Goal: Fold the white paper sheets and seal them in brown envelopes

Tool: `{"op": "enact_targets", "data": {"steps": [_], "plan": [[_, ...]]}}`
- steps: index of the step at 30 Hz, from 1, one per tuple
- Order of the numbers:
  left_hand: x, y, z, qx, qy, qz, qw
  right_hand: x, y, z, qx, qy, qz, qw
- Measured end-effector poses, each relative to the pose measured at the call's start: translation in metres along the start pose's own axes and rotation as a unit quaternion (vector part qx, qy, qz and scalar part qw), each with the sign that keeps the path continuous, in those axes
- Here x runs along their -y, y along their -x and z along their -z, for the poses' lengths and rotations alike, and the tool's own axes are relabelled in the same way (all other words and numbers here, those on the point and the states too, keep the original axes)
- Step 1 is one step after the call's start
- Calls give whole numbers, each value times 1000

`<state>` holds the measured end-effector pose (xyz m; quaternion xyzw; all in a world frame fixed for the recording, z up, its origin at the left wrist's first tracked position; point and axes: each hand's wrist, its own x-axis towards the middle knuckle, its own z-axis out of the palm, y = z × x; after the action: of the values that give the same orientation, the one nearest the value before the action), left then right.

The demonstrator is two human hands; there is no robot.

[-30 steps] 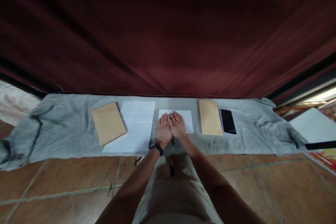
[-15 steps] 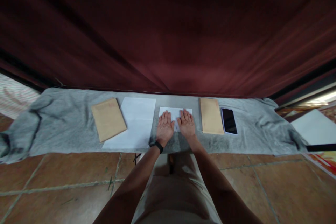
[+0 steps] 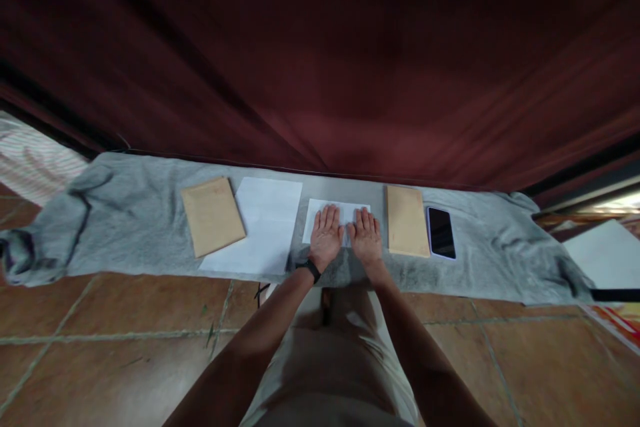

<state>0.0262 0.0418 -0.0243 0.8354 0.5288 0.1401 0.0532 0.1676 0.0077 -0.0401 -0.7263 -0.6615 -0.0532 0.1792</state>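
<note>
A small folded white paper (image 3: 343,211) lies on a grey cloth (image 3: 125,213) spread over the floor. My left hand (image 3: 326,237), with a black band on its wrist, lies flat on the paper's left half, fingers stretched out. My right hand (image 3: 366,236) lies flat on the right half, fingers also out. The two hands rest side by side, a small gap between them. Neither holds anything.
Left of the hands lie a larger white sheet (image 3: 265,223) and a tan envelope (image 3: 213,215). To the right are a second tan envelope (image 3: 406,220) and a dark phone (image 3: 441,232). A dark red curtain (image 3: 320,60) hangs behind. Brown floor tiles (image 3: 115,340) lie in front.
My hands were together at the paper's middle a second ago; they have slid apart and now lie flat on its two halves. The view has shifted slightly.
</note>
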Motion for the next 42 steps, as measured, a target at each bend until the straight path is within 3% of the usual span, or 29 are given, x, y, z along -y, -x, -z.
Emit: {"op": "enact_targets", "data": {"steps": [4,8,23,34,42], "plan": [[-9,-14,-5,14,18,-22,999,0,0,1,2,5,1,1000],[-2,-21,-4,22,15,-22,999,-1,0,-1,-2,1,-3,1000],[28,-12,15,48,-29,-15,998,1,0,2,0,-12,-9,1000],[29,7,21,38,-49,81,995,0,0,-1,-6,-6,-12,1000],[16,37,18,28,2,-29,999,1,-2,2,16,-7,-18,1000]]}}
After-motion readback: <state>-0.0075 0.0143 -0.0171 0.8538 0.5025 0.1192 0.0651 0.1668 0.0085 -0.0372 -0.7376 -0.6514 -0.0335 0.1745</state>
